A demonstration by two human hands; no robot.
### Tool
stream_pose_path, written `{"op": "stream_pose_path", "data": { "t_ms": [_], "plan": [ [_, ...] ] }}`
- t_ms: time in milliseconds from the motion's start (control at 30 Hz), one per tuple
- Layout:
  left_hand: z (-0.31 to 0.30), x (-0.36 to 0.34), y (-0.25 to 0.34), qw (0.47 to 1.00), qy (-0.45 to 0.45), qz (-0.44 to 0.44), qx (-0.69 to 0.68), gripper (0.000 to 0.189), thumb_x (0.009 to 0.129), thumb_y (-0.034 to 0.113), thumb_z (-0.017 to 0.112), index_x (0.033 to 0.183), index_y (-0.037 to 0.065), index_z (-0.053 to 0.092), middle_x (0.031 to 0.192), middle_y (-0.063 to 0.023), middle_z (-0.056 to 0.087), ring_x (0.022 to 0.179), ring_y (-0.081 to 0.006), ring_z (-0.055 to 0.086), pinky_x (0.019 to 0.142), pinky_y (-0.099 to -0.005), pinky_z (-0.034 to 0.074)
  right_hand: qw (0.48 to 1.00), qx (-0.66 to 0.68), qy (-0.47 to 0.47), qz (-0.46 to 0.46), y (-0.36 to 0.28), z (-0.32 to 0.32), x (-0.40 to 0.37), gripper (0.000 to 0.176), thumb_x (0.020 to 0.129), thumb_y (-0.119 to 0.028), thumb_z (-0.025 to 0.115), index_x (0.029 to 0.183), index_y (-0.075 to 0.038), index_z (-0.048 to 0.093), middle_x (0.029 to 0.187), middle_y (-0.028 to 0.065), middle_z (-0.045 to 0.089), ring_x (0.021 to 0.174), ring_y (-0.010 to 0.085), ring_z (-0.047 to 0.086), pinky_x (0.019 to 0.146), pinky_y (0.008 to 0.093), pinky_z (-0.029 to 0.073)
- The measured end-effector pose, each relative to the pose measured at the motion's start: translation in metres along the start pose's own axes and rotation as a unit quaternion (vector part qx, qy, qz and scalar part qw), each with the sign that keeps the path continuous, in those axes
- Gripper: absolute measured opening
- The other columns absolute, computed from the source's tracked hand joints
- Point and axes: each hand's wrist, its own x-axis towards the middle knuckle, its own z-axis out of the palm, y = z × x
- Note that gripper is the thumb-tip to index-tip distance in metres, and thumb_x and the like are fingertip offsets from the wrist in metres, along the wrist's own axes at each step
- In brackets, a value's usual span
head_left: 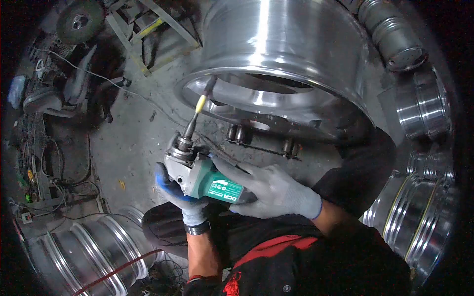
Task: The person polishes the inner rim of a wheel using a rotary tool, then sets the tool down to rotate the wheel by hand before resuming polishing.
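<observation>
Two gloved hands (186,200) (276,190) gripping one grinder (210,181).

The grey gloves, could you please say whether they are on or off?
On: grey gloves cover the left hand and right hand, which hold the grinder.

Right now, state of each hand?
Left grey-gloved hand: holding the green power tool by its grey metal head.
Right grey-gloved hand: closed around its green body.
</observation>
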Motion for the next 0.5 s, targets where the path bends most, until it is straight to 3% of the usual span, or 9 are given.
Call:
{"op": "stream_pose_path", "data": {
  "t_ms": [167, 233, 367, 433, 500],
  "plan": [
    [0.004, -0.005, -0.005, 0.997, -0.004, -0.054, -0.053, 0.075, 0.107, 0.064, 0.044, 0.139, -0.002, 0.062, 0.118, -0.024, 0.075, 0.104, -0.0348, 0.073, 0.096, -0.0478, 0.06, 0.999, 0.021, 0.035, -0.007, 0.001, 0.002, -0.008, 0.113, 0.085, -0.039, 0.084, 0.175, -0.016, 0.02, 0.153, 0.0321, 0.055, 0.128, 0.047, 0.067, 0.103, 0.057, 0.06],
    [0.002, -0.004, 0.0, 0.998, -0.015, -0.057, -0.006, 0.075, 0.108, 0.064, 0.043, 0.139, -0.001, 0.063, 0.118, -0.0238, 0.075, 0.104, -0.0344, 0.074, 0.097, -0.0476, 0.06, 0.994, 0.002, -0.074, 0.085, -0.007, -0.007, -0.006, 0.113, 0.086, -0.04, 0.084, 0.175, -0.016, 0.02, 0.157, 0.0344, 0.05, 0.135, 0.0472, 0.062, 0.106, 0.0571, 0.058],
    [0.018, -0.003, 0.012, 0.999, 0.019, 0.004, 0.045, 0.076, 0.108, 0.065, 0.043, 0.139, -0.002, 0.062, 0.117, -0.0247, 0.076, 0.104, -0.035, 0.074, 0.096, -0.0459, 0.06, 0.993, 0.048, -0.084, 0.069, -0.007, -0.008, 0.005, 0.112, 0.086, -0.041, 0.083, 0.175, -0.014, 0.02, 0.16, 0.0346, 0.047, 0.139, 0.0473, 0.06, 0.108, 0.0562, 0.057],
    [0.015, 0.001, 0.011, 0.999, 0.001, -0.007, 0.033, 0.077, 0.108, 0.065, 0.043, 0.139, -0.003, 0.062, 0.117, -0.025, 0.076, 0.102, -0.0353, 0.074, 0.094, -0.0456, 0.061, 0.999, 0.013, 0.029, -0.023, -0.004, -0.001, 0.003, 0.112, 0.086, -0.04, 0.084, 0.175, -0.014, 0.021, 0.153, 0.0338, 0.054, 0.129, 0.0473, 0.066, 0.103, 0.0542, 0.06],
    [0.011, 0.001, 0.01, 0.999, 0.005, -0.053, -0.011, 0.077, 0.108, 0.064, 0.044, 0.138, -0.003, 0.063, 0.116, -0.0249, 0.076, 0.101, -0.0348, 0.075, 0.092, -0.0457, 0.061, 0.997, 0.019, 0.062, -0.042, -0.002, 0.003, 0.002, 0.113, 0.086, -0.039, 0.084, 0.175, -0.014, 0.02, 0.149, 0.0329, 0.057, 0.125, 0.047, 0.068, 0.101, 0.0539, 0.061]
  ]
}}
